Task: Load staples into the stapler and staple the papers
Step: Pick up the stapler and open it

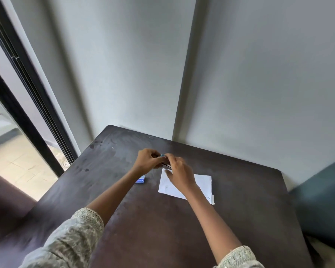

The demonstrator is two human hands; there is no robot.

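A: Where is the stapler [163, 158] now?

B: It is held above the table [240, 190], near the far edge, between both hands. The left hand [147, 160] is closed around it. The right hand [179, 172] has its fingertips on the stapler's top; the stapler is mostly hidden, only a blue end shows.

A: And the papers [203, 183]?

B: They lie flat toward the middle of the table, under the right wrist. A small blue staple box [140, 179] lies just beside the left forearm, left of the papers.
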